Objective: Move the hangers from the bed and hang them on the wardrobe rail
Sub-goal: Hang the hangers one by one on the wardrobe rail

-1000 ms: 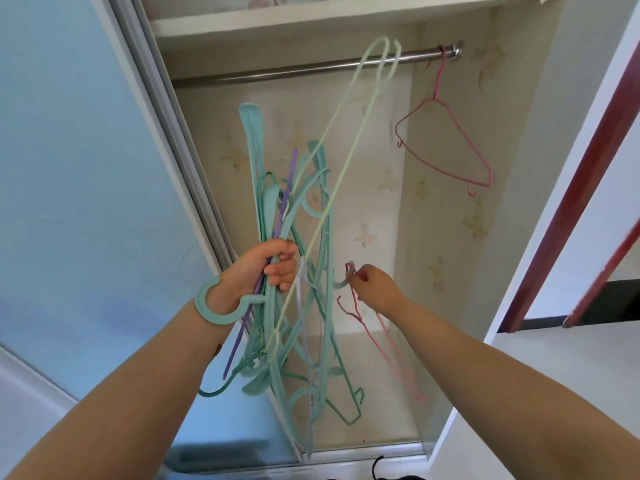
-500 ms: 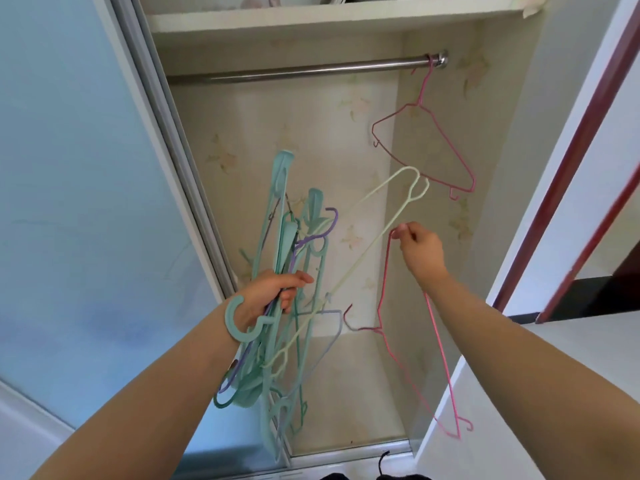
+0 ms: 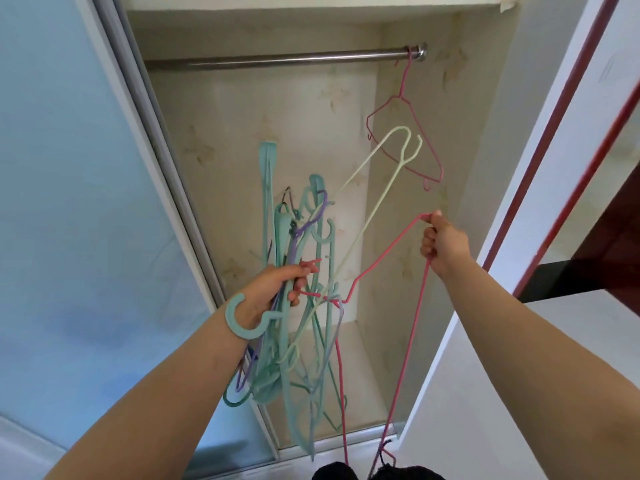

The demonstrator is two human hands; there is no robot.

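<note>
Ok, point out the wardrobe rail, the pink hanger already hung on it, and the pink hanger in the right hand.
wardrobe rail [image 3: 277,60], head view, bare middle of the bar.
hung pink hanger [image 3: 427,147], head view, right sloping arm.
held pink hanger [image 3: 388,251], head view, upper wire left of the fist.

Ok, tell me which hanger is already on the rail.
The pink wire hanger at the rail's right end; every other one is in hand.
</note>
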